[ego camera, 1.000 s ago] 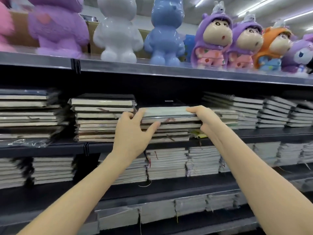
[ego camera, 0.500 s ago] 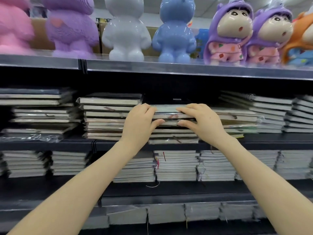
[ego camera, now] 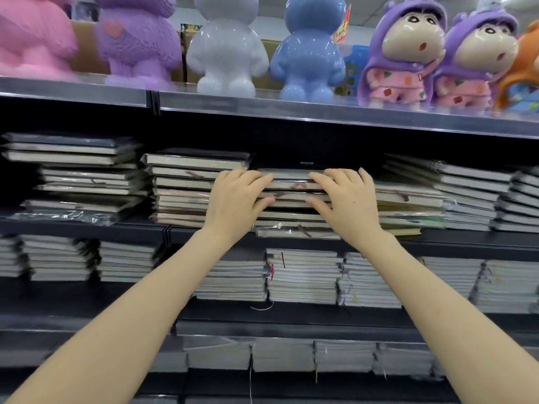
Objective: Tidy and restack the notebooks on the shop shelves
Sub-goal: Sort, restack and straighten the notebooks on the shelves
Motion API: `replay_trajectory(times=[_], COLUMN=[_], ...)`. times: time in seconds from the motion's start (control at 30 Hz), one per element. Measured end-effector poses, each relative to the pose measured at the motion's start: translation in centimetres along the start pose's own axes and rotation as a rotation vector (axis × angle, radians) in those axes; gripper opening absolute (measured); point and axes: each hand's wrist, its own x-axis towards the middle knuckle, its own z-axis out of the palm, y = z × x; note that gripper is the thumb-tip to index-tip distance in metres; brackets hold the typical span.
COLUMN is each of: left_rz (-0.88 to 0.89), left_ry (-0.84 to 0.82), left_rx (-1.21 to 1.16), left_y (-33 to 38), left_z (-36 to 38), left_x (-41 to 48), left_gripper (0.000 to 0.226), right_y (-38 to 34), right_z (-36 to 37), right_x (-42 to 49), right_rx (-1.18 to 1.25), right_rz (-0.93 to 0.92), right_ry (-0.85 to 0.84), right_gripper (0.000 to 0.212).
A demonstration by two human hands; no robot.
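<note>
Your left hand (ego camera: 233, 199) and right hand (ego camera: 348, 202) each pinch top books of the middle notebook stack (ego camera: 291, 221); wrapped covers look slippery, so clamp the stiff edges firmly.

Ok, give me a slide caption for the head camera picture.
Left hand and right hand hold a notebook stack on the shelf beneath toy figures.
</note>
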Motion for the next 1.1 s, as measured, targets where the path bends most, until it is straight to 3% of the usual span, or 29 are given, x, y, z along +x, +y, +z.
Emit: replay_trajectory(times=[0.1, 0.2, 0.43, 0.67, 0.93, 1.1], left_rz=[-0.021, -0.060, -0.207, -0.321, -0.386, -0.488], left_ry=[0.046, 0.097, 0.077, 0.017, -0.072, -0.072], left_rx=[0.018, 0.045, 0.158, 0.331, 0.438, 0.437], left_y=[-0.9, -2.7, -11.1, -23.1, -38.5, -46.8], left_z=[-2.0, -4.6, -12.8, -22.3, -31.8, -33.8], left_x=[-2.2, -4.4, -10.6, -18.8, -28.8, -32.7], left_gripper=[0.038, 0.035, 0.036, 0.039, 0.039, 0.032], right_y=[-2.2, -6.0, -18.5, -34.4, -53.3, -62.1], right_z=[-0.9, -1.9, 0.8, 4.3, 6.9, 8.1], right_x=[-1.2, -1.9, -3.2, -1.5, 4.0, 8.7], right_rx=[0.019, 0.115, 0.299, 0.392, 0.500, 0.576], right_rz=[-0.070, -0.198, -0.460, -0.630, -0.603, -0.492], right_ry=[0.230, 0.295, 0.051, -0.121, -0.141, -0.121], right_gripper=[0.030, 0.024, 0.029, 0.015, 0.016, 0.022])
